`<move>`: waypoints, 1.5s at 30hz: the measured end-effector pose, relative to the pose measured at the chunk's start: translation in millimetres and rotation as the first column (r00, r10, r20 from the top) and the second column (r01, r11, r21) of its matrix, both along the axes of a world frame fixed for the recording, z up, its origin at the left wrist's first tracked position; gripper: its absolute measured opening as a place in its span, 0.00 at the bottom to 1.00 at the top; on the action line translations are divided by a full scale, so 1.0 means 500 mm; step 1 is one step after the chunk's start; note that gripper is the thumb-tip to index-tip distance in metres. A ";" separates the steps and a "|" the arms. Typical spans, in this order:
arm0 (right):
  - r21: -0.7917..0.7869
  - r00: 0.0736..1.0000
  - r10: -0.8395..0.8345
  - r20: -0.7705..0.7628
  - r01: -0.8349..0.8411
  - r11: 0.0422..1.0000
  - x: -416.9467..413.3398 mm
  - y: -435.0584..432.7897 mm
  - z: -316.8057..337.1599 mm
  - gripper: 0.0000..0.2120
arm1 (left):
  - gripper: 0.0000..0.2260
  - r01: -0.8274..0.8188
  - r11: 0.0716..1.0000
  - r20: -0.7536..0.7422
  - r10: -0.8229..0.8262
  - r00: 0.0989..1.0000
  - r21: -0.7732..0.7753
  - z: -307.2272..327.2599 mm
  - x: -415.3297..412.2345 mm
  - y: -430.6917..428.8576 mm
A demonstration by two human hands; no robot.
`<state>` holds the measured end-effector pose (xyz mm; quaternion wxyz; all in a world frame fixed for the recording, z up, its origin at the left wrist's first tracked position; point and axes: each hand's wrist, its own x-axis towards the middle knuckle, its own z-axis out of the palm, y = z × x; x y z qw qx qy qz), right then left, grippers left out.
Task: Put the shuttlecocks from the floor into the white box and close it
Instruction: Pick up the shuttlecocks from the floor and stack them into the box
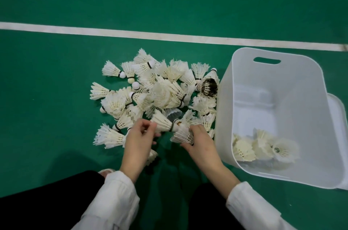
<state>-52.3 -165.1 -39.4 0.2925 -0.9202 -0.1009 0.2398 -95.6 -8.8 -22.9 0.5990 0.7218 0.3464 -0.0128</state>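
With the left hand (138,138) pinching one shuttlecock (163,122) and the right hand (200,140) clasping another shuttlecock (183,134) at the pile's (156,90) near edge, lift both by the skirts and release them inside the white box (318,116) alongside.

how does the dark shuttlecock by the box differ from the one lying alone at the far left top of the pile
The dark shuttlecock has brownish-black feathers; the far-left shuttlecock is all white. The dark one lies against the white box, tangled with others in the pile; the white one lies at the pile's edge on the green floor. The white one's round cork shows clearly; the dark one's is hard to see. Both lie on their sides, outside the box.
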 end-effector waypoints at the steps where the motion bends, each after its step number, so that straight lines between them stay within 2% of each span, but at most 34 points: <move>1: 0.008 1.000 -0.009 0.002 0.009 1.000 0.000 -0.002 0.001 0.20 | 0.04 -0.022 0.999 0.012 0.022 1.000 0.048 0.010 0.002 0.012; 4: 0.039 0.999 -0.035 0.019 0.034 0.999 -0.001 -0.004 0.008 0.22 | 0.08 0.061 0.938 -0.001 -0.065 0.998 0.342 0.034 -0.006 0.040; 6: 0.069 0.998 -0.054 0.029 0.052 0.996 0.000 -0.002 0.015 0.23 | 0.10 0.222 0.850 -0.108 -0.193 0.975 0.478 0.042 -0.012 0.045; 7: 0.087 0.998 -0.061 0.034 0.058 0.995 0.001 0.000 0.018 0.23 | 0.11 0.319 0.826 -0.167 -0.272 0.948 0.465 0.043 -0.013 0.040; 9: 0.123 0.997 -0.069 0.045 0.063 0.990 0.003 0.006 0.024 0.23 | 0.12 0.504 0.795 -0.250 -0.440 0.862 0.339 0.039 -0.013 0.017; 11: 0.150 0.996 -0.069 0.059 0.059 0.987 0.007 0.013 0.030 0.22 | 0.13 0.597 0.762 -0.257 -0.542 0.800 0.251 0.025 -0.011 -0.012; 14: 0.182 0.996 -0.044 0.078 0.029 0.983 0.012 0.019 0.041 0.22 | 0.05 0.580 0.730 -0.227 -0.535 0.814 0.361 0.010 0.001 -0.032; 17: 0.197 0.996 -0.025 0.080 0.009 0.980 0.022 0.014 0.055 0.23 | 0.08 0.513 0.741 -0.220 -0.466 0.857 0.434 0.014 0.008 -0.021; 19: 0.208 0.992 -0.051 0.113 0.027 0.978 0.030 0.011 0.069 0.18 | 0.10 0.475 0.750 -0.215 -0.425 0.879 0.460 0.025 0.009 -0.007; 23: 0.289 0.968 -0.140 0.208 0.076 0.954 0.041 0.006 0.122 0.05 | 0.08 0.398 0.755 -0.190 -0.352 0.916 0.521 0.058 0.017 0.009; 27: 0.393 0.935 -0.262 0.238 0.154 0.907 0.057 -0.019 0.200 0.03 | 0.07 0.353 0.780 -0.150 -0.323 0.934 0.516 0.095 0.026 0.000; 31: 0.459 0.855 -0.425 0.296 0.263 0.849 0.070 -0.109 0.277 0.02 | 0.06 0.323 0.784 -0.057 -0.347 0.936 0.530 0.137 0.037 -0.025; 34: 0.408 0.812 -0.522 0.262 0.397 0.822 0.079 -0.218 0.285 0.03 | 0.08 0.297 0.793 0.022 -0.363 0.931 0.532 0.163 0.048 -0.059; 38: 0.178 0.856 -0.517 0.021 0.506 0.844 0.091 -0.311 0.217 0.05 | 0.08 0.319 0.770 0.045 -0.409 0.911 0.553 0.177 0.062 -0.107; 40: 0.084 0.884 -0.467 -0.026 0.467 0.880 0.097 -0.319 0.174 0.05 | 0.09 0.343 0.755 0.046 -0.442 0.896 0.559 0.179 0.067 -0.128; 42: -0.023 0.915 -0.403 -0.006 0.403 0.915 0.108 -0.317 0.133 0.04 | 0.09 0.375 0.729 0.026 -0.474 0.880 0.572 0.179 0.073 -0.144; 45: -0.108 0.940 -0.338 -0.039 0.332 0.937 0.133 -0.311 0.082 0.05 | 0.10 0.399 0.705 0.004 -0.495 0.869 0.587 0.175 0.082 -0.155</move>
